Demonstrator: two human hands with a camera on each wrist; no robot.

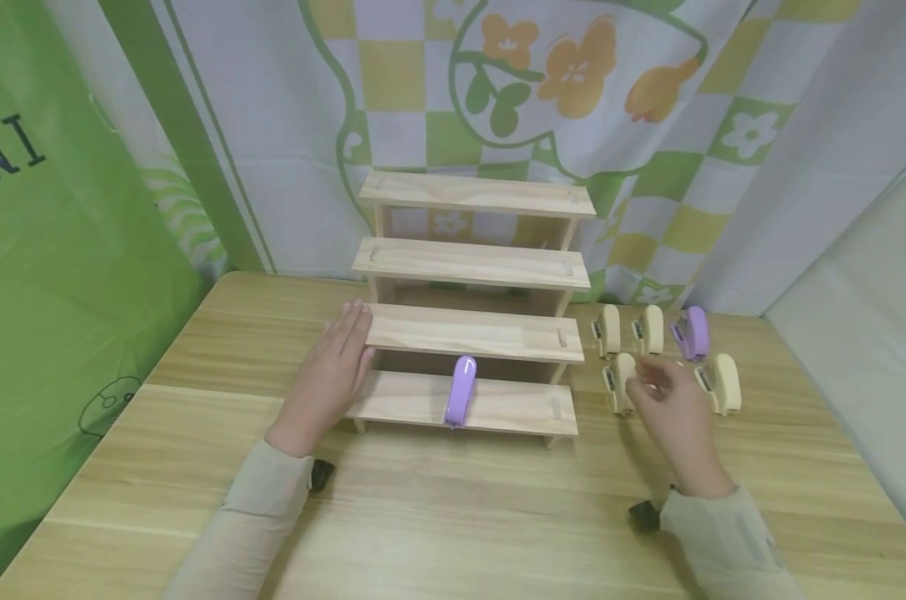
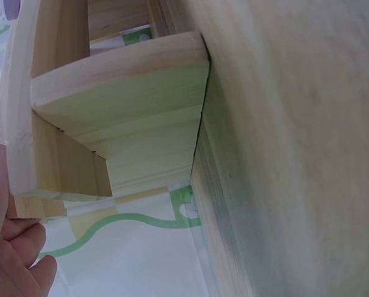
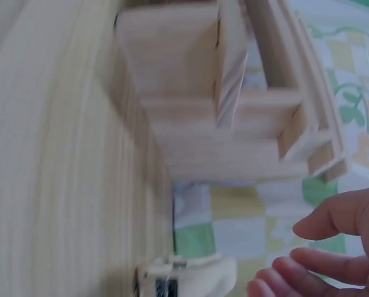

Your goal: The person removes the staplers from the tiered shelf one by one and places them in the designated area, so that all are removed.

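Note:
A stepped wooden rack (image 1: 475, 333) with several shelves stands on the table. My left hand (image 1: 328, 371) rests at the left end of its second shelf from the bottom, fingers straight along the edge; the left wrist view catches only a few fingertips (image 2: 26, 247) beside the wood. One purple stapler (image 1: 461, 392) lies across the lowest shelf, near its middle. Over the small staplers to the right hovers my right hand (image 1: 673, 421), nearest a cream stapler (image 1: 618, 385). In the right wrist view a gap parts its thumb (image 3: 326, 216) from the fingers, with nothing between them.
Behind the right hand sit two cream staplers (image 1: 608, 331) and another purple stapler (image 1: 693, 333). A further cream stapler (image 1: 726, 383) is just right of that hand. A patterned curtain (image 1: 392, 75) hangs behind the rack, and green cloth (image 1: 70, 250) covers the left side.

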